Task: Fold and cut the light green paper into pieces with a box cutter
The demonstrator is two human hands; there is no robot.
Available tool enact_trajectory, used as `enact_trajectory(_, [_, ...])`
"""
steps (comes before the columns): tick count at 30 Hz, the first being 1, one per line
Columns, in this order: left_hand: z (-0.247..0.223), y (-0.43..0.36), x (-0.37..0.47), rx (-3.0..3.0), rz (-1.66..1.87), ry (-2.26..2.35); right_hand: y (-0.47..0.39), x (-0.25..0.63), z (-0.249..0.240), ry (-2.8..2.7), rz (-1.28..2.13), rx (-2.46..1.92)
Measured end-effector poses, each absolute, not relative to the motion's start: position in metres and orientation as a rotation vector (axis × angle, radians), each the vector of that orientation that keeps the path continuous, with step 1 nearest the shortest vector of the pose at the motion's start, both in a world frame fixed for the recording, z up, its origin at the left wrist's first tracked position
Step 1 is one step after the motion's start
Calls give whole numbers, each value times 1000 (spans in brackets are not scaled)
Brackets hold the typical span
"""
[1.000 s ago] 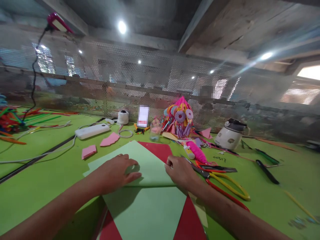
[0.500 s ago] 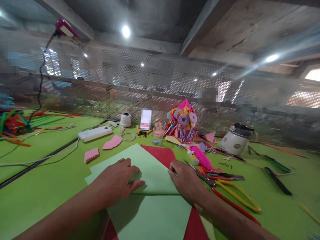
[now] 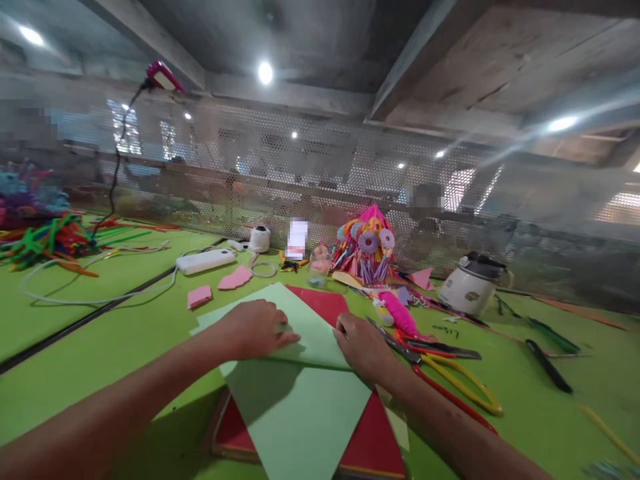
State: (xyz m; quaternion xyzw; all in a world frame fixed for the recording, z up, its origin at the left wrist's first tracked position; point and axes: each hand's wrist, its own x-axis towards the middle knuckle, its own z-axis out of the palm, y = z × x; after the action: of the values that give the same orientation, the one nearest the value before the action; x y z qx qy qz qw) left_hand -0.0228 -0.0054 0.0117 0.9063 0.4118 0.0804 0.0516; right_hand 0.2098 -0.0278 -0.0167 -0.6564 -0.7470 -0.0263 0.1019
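Pressing flat on a folded light-green paper sheet (image 3: 305,373), both hands work the crease. Left hand (image 3: 255,329) lies palm-down on the folded-over flap, fingers together and stretched toward the fold line, prob. to keep the flap from springing up. Right hand (image 3: 361,345) sits at the fold's right end, fingers curled and bunched, tips on the paper edge; can't tell if thumb pinches under it. Green sheet rests on a stack of red sheets (image 3: 373,443), which gives a smooth backing w/ the green table (image 3: 90,360) beneath. Just right of the green sheet: red/yellow-handled scissors (image 3: 440,373), within easy reach of the right hand. Beyond the sheet: pink yarn roll (image 3: 397,313), colourful paper ornament (image 3: 367,247), white pot (image 3: 470,285) farther right. Left of the sheet: pink paper scraps (image 3: 200,297), white power strip (image 3: 205,261).
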Motion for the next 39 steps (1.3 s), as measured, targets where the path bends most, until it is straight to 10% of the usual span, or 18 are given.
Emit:
enact_trajectory(21, [29, 112, 45, 2847, -370, 952, -39, 210, -26, -2185, -188, -1859])
enact_trajectory(39, [19, 118, 16, 2814, -122, 999, -39, 214, -36, -2177, -224, -1714])
